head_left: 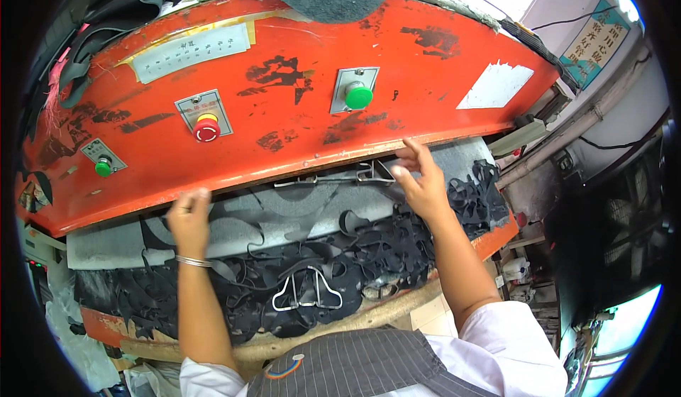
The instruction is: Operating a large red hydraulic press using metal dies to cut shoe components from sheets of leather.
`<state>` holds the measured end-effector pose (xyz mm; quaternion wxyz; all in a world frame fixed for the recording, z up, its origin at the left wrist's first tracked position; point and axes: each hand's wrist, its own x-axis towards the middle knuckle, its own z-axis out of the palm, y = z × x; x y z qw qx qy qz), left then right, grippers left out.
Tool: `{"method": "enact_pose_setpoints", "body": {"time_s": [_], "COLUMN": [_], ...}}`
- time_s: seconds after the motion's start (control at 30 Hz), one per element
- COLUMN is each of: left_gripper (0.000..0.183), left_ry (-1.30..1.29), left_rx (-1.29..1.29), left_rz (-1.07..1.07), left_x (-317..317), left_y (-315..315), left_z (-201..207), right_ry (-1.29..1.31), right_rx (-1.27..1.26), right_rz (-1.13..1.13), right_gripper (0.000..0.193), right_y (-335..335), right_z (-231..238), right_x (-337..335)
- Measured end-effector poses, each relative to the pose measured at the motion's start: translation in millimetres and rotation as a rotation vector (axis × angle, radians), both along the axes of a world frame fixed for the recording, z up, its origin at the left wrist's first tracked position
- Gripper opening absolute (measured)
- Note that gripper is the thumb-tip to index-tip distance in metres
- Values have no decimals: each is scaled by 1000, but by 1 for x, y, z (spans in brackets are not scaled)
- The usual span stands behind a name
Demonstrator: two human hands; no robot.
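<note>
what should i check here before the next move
1. Right grip well away from the red machine: not ok, at or near its lower edge.
2. Left grip empty: cannot tell, blurred.
3. Red button released: cannot tell.
4. Grey board free of black strips: not ok, some lie across it.
5. Nearer silver frame off the board: ok, lies on black scraps.

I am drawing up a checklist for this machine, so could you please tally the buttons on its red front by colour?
Green buttons: 2
Red button: 1
Total: 3
</note>
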<state>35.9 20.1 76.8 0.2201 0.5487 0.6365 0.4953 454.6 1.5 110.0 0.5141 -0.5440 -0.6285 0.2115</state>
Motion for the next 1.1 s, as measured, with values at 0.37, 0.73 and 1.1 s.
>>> {"method": "enact_pose_setpoints", "body": {"time_s": [0.37, 0.73, 1.1], "left_gripper": [35, 12, 13], "left_ry": [779, 383, 510], "left_rx": [605, 44, 12], "left_rz": [291, -440, -251], "left_x": [-69, 68, 81], "left_y": [-35, -221, -204], "left_z": [85, -45, -52], "right_ry": [109, -803, -830], "right_rx": [145, -59, -74], "right_rz": [-38, 432, 353], "right_gripper": [26, 44, 44], "right_y": [10, -188, -162], "right_z": [53, -76, -92], "right_x": [-56, -68, -71]}}
